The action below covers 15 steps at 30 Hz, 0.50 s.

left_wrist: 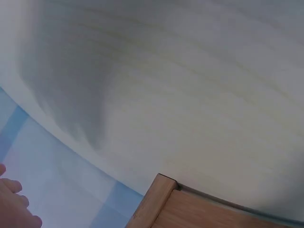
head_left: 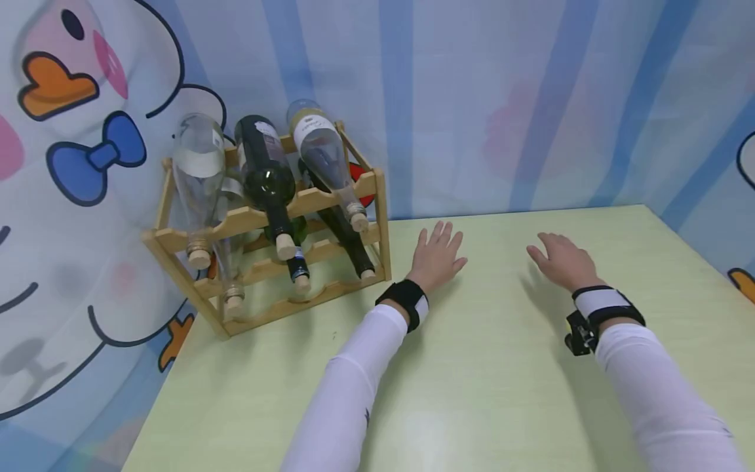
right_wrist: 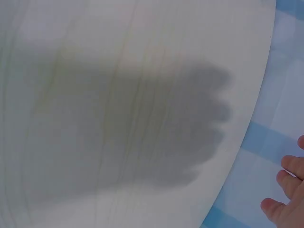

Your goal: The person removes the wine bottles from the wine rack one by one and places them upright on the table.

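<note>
My left hand (head_left: 435,259) hovers over the table just right of a wooden wine rack (head_left: 307,303), fingers spread and holding nothing. Farther right, my right hand (head_left: 565,262) is over the table too, its fingers extended and nothing in its grasp. Several corked bottles lie neck-forward in the rack. On top are a clear bottle (head_left: 199,170), a dark bottle (head_left: 268,172) and a clear bottle with a white label (head_left: 324,154). Below them sit another clear bottle (head_left: 227,262) and a dark bottle (head_left: 348,242). In the wrist views, fingers of the left hand (left_wrist: 16,204) and right hand (right_wrist: 287,190) show at the edges.
The pale table (head_left: 483,393) meets a blue striped curtain (head_left: 454,98) at its back edge. A cartoon-printed cloth (head_left: 59,262) hangs along the left side. Inside the rack, behind the bottles, something red (head_left: 362,183) shows.
</note>
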### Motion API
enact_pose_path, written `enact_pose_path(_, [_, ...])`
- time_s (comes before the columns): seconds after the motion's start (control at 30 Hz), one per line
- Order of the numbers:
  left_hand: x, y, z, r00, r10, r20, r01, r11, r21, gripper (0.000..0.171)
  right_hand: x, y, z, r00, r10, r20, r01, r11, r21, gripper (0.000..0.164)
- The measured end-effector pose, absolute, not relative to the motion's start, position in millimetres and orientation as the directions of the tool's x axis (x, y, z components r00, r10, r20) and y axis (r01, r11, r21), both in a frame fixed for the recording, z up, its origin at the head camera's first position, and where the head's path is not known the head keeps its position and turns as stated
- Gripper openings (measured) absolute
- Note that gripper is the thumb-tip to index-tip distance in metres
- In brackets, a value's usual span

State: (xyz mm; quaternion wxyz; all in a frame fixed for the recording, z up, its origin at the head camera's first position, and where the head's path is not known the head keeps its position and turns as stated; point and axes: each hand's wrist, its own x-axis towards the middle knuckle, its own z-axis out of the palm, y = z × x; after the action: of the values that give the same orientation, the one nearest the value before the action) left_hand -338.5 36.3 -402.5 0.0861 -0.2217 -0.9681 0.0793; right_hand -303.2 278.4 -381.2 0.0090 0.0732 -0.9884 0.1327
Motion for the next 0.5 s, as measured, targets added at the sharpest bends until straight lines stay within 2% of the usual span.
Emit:
enact_pose_path(0.17, [-327.8,27.6,-398.9,-0.832,0.526,0.177,0.491,0.846,-0.206,0.054,-304.0,255.9,-378.2,-0.973,-0.228,0.036,-0.229,0.939,-0.257,0.065])
enact_pose_path(0.27, [-314.7,20.9,-394.3,-0.775,0.581,0.249,0.546,0.814,-0.199,0.050,-302.9,239.1,-377.8,-0.959,-0.277,0.054,-0.281,0.926,-0.250,0.060])
enact_pose_path(0.37, [-295.1,12.3,-390.0,-0.669,0.645,0.371,0.623,0.758,-0.195,0.042,-299.8,220.3,-377.5,-0.942,-0.327,0.078,-0.336,0.911,-0.241,0.057])
enact_pose_path(0.5, [-265.3,-2.8,-386.9,-0.470,0.706,0.531,0.737,0.644,-0.205,0.030,-292.6,196.6,-376.2,-0.905,-0.409,0.118,-0.426,0.874,-0.234,0.053])
